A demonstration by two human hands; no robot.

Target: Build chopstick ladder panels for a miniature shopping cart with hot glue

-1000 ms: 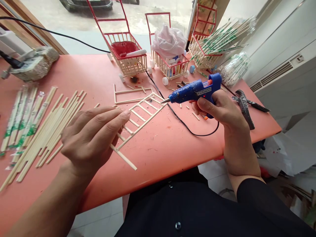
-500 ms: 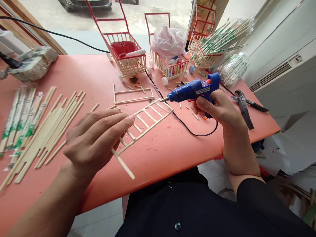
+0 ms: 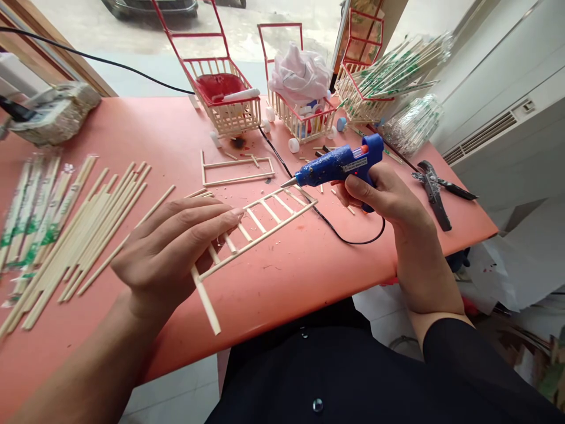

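My left hand [image 3: 172, 241] is closed on the near-left end of a ladder-like stick frame [image 3: 260, 234], two long wooden sticks joined by several short rungs. A longer stick juts from its near end toward me. The frame is held tilted above the pink table [image 3: 282, 271]. In my right hand [image 3: 384, 194] is a blue glue gun [image 3: 335, 165], my fingers wrapped round its handle. Its metal nozzle points left at the far long stick, close to a rung; whether it touches is unclear. Behind lies a flat, partly built stick rectangle [image 3: 238, 179].
Loose wooden sticks [image 3: 97, 235] and wrapped chopsticks [image 3: 35, 206] lie at the left. Small stick-built carts with red trim [image 3: 233, 112] stand at the back. Black-handled pliers [image 3: 435, 194] rest at the right. The gun's black cord [image 3: 335, 227] loops across the table.
The stick frame has turned slightly, its far end shifting right and its near end left. My right hand has brought the glue gun a little left and down along the far stick.
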